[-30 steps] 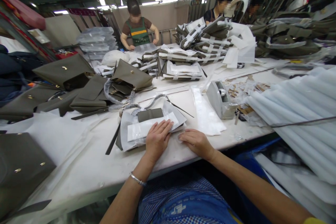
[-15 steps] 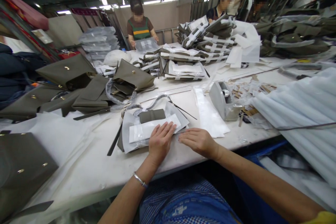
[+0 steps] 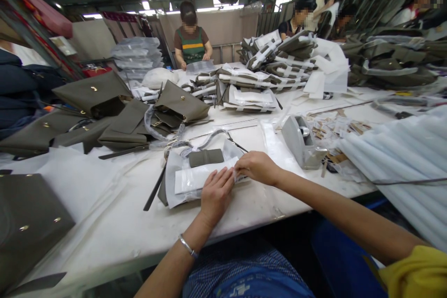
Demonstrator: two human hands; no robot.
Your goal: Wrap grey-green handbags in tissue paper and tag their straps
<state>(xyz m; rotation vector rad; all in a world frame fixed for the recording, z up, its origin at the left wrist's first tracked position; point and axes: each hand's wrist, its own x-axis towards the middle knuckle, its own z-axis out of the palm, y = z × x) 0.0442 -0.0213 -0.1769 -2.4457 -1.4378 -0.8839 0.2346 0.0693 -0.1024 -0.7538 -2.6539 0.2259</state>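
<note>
A grey-green handbag (image 3: 162,192) lies flat on the white table, with a translucent white wrapping sheet (image 3: 170,172) around it. On top rest a white packet (image 3: 188,179) with a glossy surface and a small grey-green flap or pouch (image 3: 206,158). My left hand (image 3: 217,193) lies with fingers stretched over the packet's right part, pressing on it. Beside those fingertips, my right hand (image 3: 256,167) is closed in a pinch at the bag's right edge. Whitish, crinkled material shows under its fingers; what exactly they grip is hidden. A plastic-wrapped handle (image 3: 213,136) curves behind the flap.
A grey tape dispenser (image 3: 300,142) stands right of my right hand, near scattered tags (image 3: 338,123). Foam sheets (image 3: 401,149) hang over the right edge. Unwrapped handbags (image 3: 122,125) crowd the left; wrapped ones (image 3: 244,77) are stacked behind. A co-worker (image 3: 191,39) stands across the table.
My right hand has moved up and inward to the bag's right edge and closed there, beside my left fingers. My left hand stays on the packet. The view has shifted slightly.
</note>
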